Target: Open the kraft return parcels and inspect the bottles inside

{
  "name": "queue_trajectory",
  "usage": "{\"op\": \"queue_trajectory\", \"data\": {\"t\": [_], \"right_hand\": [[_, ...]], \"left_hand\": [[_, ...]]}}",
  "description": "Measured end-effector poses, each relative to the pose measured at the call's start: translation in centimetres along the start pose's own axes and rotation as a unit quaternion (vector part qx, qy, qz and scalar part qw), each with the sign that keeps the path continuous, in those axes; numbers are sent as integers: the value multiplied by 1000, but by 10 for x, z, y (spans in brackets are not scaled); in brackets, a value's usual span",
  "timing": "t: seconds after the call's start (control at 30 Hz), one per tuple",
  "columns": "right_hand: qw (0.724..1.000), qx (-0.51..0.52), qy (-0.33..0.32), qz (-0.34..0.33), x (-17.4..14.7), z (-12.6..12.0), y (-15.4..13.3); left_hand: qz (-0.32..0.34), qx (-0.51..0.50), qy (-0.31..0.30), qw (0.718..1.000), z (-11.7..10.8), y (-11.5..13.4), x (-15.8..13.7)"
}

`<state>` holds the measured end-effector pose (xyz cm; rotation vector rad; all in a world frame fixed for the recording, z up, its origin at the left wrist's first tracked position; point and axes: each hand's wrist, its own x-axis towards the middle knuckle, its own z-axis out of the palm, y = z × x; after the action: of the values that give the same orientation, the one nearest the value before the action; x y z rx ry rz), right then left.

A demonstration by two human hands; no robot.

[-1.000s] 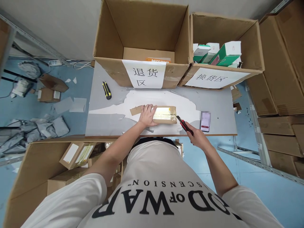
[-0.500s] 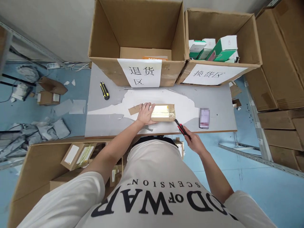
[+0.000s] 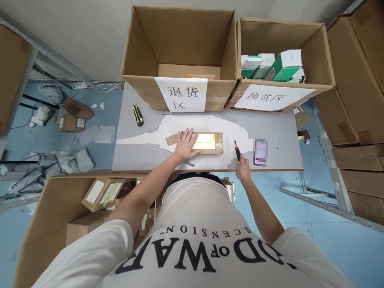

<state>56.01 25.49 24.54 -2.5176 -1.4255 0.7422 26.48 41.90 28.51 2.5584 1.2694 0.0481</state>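
Note:
A small cardboard box point(image 3: 218, 143) with a white label and clear tape lies on the table. My left hand point(image 3: 185, 145) rests flat on its left end, fingers spread. An unfolded cardboard flap point(image 3: 171, 139) sticks out to the left of that hand. My right hand point(image 3: 243, 169) is closed round a red and black utility knife point(image 3: 237, 151), its tip pointing away from me. The knife is to the right of the box and apart from it. Between it and the table's right end lies a phone point(image 3: 261, 152) with a blurred screen.
A second knife, yellow and black point(image 3: 138, 115), lies on the table's left. Two large open cartons stand behind: the left carton point(image 3: 138, 90) holds an orange item, the right carton point(image 3: 325, 82) green and white boxes. A carton of parcels point(image 3: 45, 216) stands at lower left.
My right hand has drawn the knife away from the box's near right corner, off to the right, and turned its tip forward. My left hand stays on the box, its fingers more spread.

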Motion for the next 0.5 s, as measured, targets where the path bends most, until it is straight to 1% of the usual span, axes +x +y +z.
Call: {"op": "queue_trajectory", "data": {"t": [0.13, 0.2, 0.3, 0.4, 0.47, 0.5], "right_hand": [[999, -42, 8, 15, 34, 29, -9], [998, -54, 0, 17, 43, 38, -12], [998, -63, -5, 20, 46, 47, -14], [997, -73, 11, 21, 46, 42, -19], [997, -57, 57, 1, 50, 26, -29], [995, -39, 89, -22, 54, 15, -37]], "left_hand": [[39, 6, 6, 999, -1, 7, -8], [38, 4, 7, 999, -1, 10, -12], [21, -1, 7, 1000, 0, 14, -16], [9, -10, 12, 1000, 2, 15, -17], [6, -16, 14, 1000, 4, 15, -17], [5, -18, 15, 1000, 5, 15, -17]]}}
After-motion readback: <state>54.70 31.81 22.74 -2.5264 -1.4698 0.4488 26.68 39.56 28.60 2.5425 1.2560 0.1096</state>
